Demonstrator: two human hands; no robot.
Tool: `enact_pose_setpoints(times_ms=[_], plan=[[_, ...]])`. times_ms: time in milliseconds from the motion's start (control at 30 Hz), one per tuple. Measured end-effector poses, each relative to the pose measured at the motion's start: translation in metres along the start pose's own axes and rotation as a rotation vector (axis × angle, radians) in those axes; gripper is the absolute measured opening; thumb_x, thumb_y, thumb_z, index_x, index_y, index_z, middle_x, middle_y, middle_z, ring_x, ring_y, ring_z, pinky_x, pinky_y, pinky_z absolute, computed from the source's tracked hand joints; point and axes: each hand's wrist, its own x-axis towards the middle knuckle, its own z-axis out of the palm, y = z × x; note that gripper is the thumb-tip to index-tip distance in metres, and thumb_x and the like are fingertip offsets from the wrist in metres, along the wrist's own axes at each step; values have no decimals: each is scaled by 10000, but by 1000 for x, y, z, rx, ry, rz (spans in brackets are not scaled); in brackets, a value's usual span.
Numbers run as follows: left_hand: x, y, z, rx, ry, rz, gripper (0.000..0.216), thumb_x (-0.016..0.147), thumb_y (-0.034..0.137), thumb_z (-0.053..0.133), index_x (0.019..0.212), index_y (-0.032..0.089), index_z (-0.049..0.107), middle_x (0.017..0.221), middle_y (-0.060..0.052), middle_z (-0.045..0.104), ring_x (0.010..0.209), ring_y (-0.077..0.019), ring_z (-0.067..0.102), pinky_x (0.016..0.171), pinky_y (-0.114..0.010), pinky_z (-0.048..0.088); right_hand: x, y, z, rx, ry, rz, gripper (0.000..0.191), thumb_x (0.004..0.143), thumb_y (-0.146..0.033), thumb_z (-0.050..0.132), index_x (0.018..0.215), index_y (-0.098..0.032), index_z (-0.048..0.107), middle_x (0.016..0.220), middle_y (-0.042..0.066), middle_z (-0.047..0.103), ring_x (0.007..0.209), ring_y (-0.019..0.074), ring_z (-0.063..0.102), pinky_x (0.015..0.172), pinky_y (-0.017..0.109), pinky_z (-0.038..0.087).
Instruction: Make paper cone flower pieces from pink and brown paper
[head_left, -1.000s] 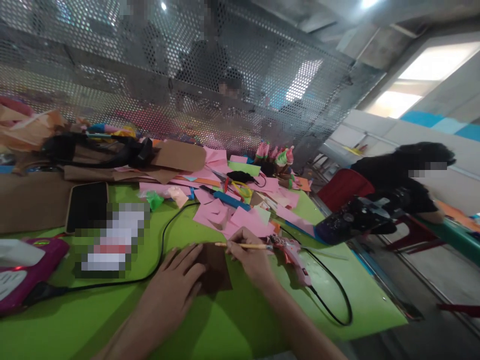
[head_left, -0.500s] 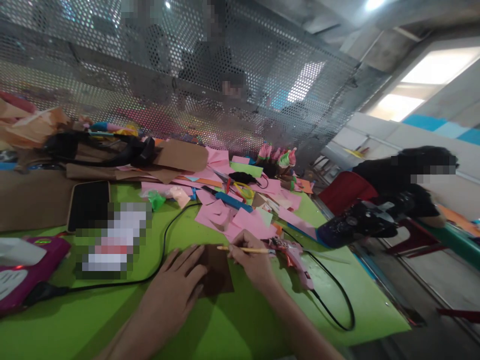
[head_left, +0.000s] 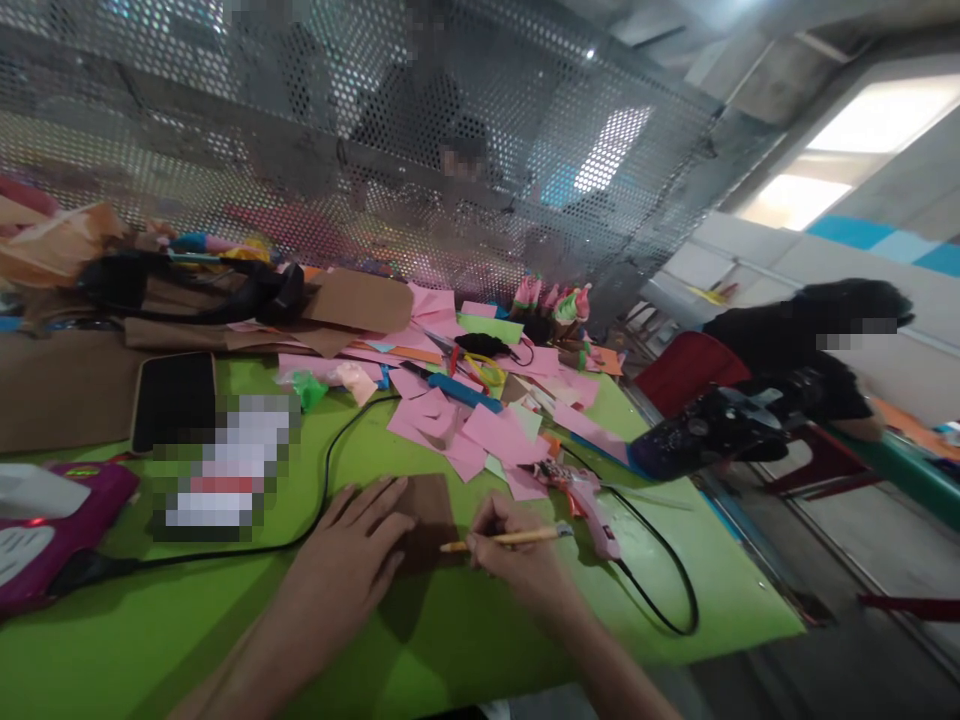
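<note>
A brown piece of card point(head_left: 429, 520) lies on the green table point(head_left: 465, 645) in front of me. My left hand point(head_left: 360, 545) rests flat on its left part with the fingers stretched out, covering that side. My right hand point(head_left: 517, 550) is closed round a wooden pencil point(head_left: 529, 537), held almost level, its tip over the card's right side. Whether the tip touches the card I cannot tell. Just beyond my right hand lies a pink glue gun point(head_left: 596, 510) with a black cord.
Pink paper pieces point(head_left: 495, 435) and a blue cutter point(head_left: 465, 392) lie beyond the card. To the left are a phone point(head_left: 174, 402), a black cable point(head_left: 330, 470) and a purple device point(head_left: 82, 520). A dark bottle point(head_left: 671, 435) stands right; a person point(head_left: 795, 330) sits beyond.
My right hand has moved the pencil from the card's upper right corner down along its right side, toward me. My left hand stays on the card. The view has shifted slightly.
</note>
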Motion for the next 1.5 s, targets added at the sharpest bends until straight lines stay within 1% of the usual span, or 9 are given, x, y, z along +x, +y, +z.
enact_pose_setpoints(times_ms=[167, 267, 367, 533, 733, 967, 1167, 1400, 1500], plan=[[0, -1, 0, 4, -9, 2, 294, 916, 194, 472, 1173, 279, 587, 1474, -50, 486, 1349, -259, 445, 1073, -540, 384, -12, -3, -2, -8, -12, 35, 83, 683, -231, 583, 622, -216, 528, 543, -18, 554, 510, 135, 476, 473, 241, 330], [1, 0, -1, 3, -21, -5, 269, 910, 182, 478, 1136, 268, 598, 1474, -56, 486, 1349, -260, 445, 1077, -536, 379, -10, -7, -3, 57, -23, 72, 77, 670, -223, 584, 620, -212, 527, 521, -26, 548, 490, 127, 473, 459, 231, 334], [1, 0, -2, 8, -31, -3, 255, 895, 143, 472, 1083, 255, 605, 1478, -54, 483, 1353, -257, 439, 1083, -525, 374, 1, -10, -3, 124, 27, 36, 91, 694, -233, 591, 639, -210, 523, 530, -28, 561, 502, 125, 492, 469, 226, 363], [0, 1, -3, -1, -24, 3, 273, 885, 140, 478, 1105, 251, 595, 1467, -70, 494, 1355, -264, 437, 1087, -533, 367, 31, -8, 6, 92, 128, -55, 96, 754, -257, 582, 692, -212, 525, 603, -21, 596, 548, 130, 526, 504, 236, 412], [1, 1, -2, -30, -31, -6, 246, 908, 173, 479, 1101, 267, 599, 1469, -74, 491, 1359, -278, 432, 1080, -560, 373, 49, 1, 15, 55, 128, -84, 111, 773, -272, 571, 705, -213, 505, 620, -18, 600, 561, 135, 541, 523, 244, 430], [3, 2, -4, -23, -66, -9, 241, 916, 190, 466, 1104, 264, 598, 1474, -85, 482, 1367, -283, 420, 1064, -580, 394, 47, 3, 14, 11, 133, -103, 91, 779, -244, 574, 713, -212, 520, 634, -14, 612, 578, 139, 538, 533, 243, 409], [2, 1, -4, -25, -53, -16, 256, 906, 166, 460, 1102, 263, 593, 1473, -77, 485, 1362, -277, 428, 1066, -578, 392, 43, 6, 12, 1, 101, -103, 90, 774, -237, 573, 707, -212, 519, 613, -11, 614, 550, 139, 528, 511, 243, 393], [1, 1, -2, -35, -28, -10, 349, 853, 104, 483, 1137, 277, 587, 1467, -55, 495, 1357, -271, 435, 1076, -561, 378, 18, 4, 8, 5, 34, -29, 86, 739, -205, 571, 679, -216, 510, 563, -28, 573, 510, 123, 479, 471, 225, 345], [1, 0, 0, -39, 1, -12, 295, 866, 122, 493, 1098, 271, 602, 1461, -53, 503, 1344, -269, 450, 1081, -543, 375, 4, 2, 7, -10, 3, -6, 92, 735, -214, 570, 660, -213, 516, 559, -26, 561, 516, 123, 469, 475, 228, 342]])
